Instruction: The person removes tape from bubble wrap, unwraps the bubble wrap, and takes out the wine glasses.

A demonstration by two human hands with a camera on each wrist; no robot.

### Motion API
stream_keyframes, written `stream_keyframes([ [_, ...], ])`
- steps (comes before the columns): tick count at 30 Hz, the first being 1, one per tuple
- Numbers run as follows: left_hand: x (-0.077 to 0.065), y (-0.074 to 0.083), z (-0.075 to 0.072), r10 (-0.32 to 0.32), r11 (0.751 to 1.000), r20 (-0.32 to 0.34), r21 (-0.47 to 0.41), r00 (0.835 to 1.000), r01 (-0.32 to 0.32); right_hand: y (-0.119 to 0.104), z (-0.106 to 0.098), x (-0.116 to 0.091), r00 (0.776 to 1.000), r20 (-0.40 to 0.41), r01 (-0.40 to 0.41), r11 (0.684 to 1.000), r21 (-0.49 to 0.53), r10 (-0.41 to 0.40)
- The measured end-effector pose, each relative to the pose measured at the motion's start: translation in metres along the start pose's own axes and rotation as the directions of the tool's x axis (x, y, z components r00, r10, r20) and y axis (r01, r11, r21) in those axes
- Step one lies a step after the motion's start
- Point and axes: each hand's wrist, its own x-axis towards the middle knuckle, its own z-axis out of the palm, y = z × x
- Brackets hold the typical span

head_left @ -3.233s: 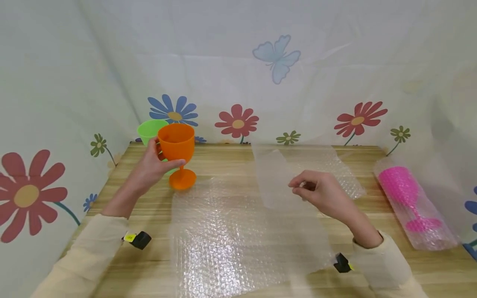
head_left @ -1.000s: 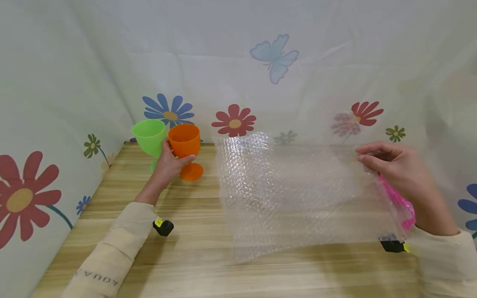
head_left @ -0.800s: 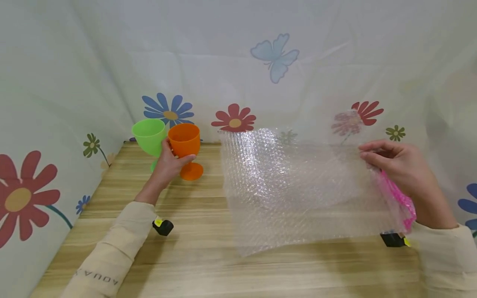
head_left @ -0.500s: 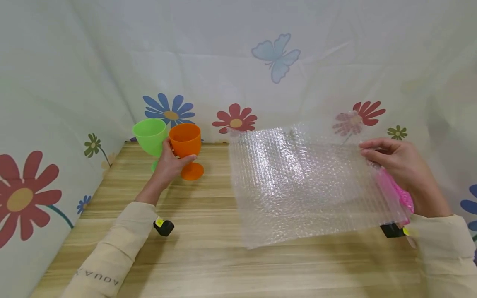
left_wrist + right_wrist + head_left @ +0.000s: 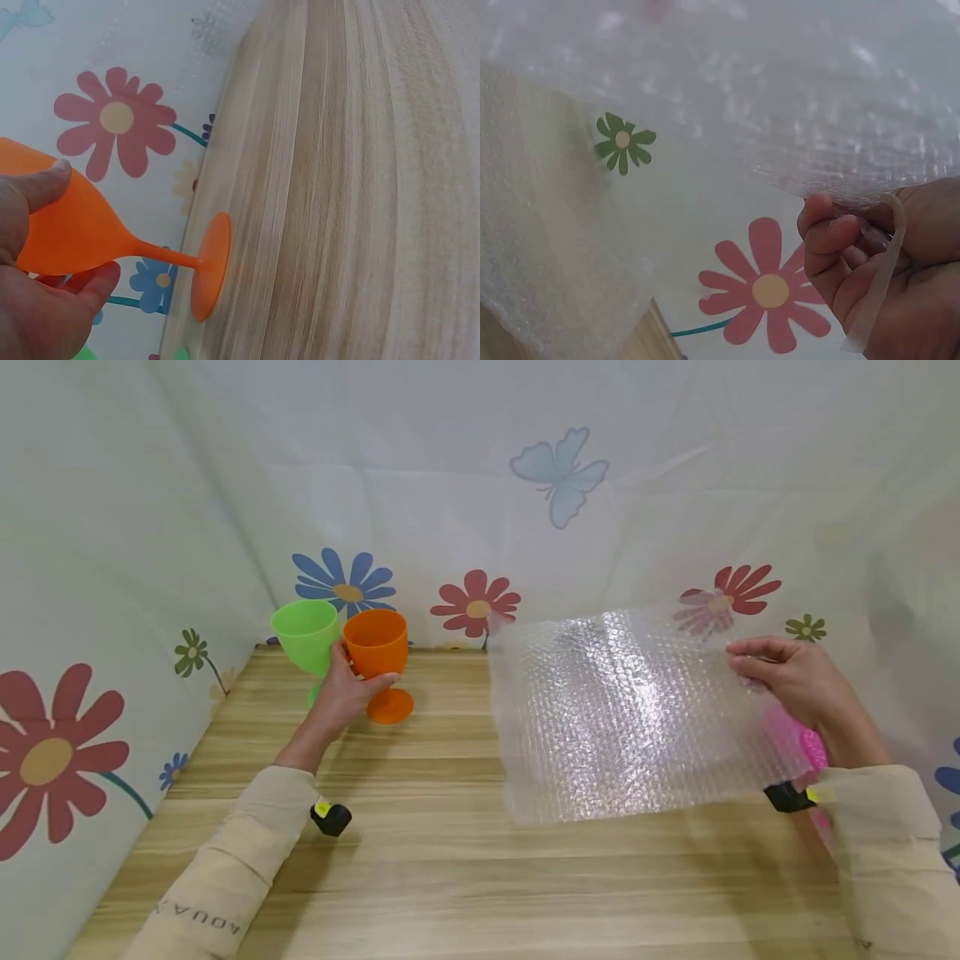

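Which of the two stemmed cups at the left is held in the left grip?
The orange cup, on the pair's right: the left grip holds it, while the green cup beside it stands unheld.

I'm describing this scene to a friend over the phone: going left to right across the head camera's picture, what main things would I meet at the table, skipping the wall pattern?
Green goblet → orange goblet → sheet of bubble wrap → right hand.

Creased, flower-printed pale sheeting (image 5: 420,468) borders a wood-grain table (image 5: 465,885).
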Motion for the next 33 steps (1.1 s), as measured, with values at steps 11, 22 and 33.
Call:
stream_keyframes([
  [11,-0.001,0.001,0.000,-0.006,1.000,-0.008,0.011,1.000,0.006,0.023,0.005,0.029,0.998,0.054,-0.038,0.990,0.134,0.031],
  [22,-0.001,0.003,-0.001,-0.025,0.999,-0.014,0.032,1.000,0.025,0.039,0.003,0.049,0.993,0.102,-0.064,0.991,0.119,0.052],
  [33,-0.001,0.003,-0.001,-0.016,1.000,-0.012,0.014,1.000,0.017,0.050,0.009,0.059,0.991,0.122,-0.075,0.989,0.130,0.059],
])
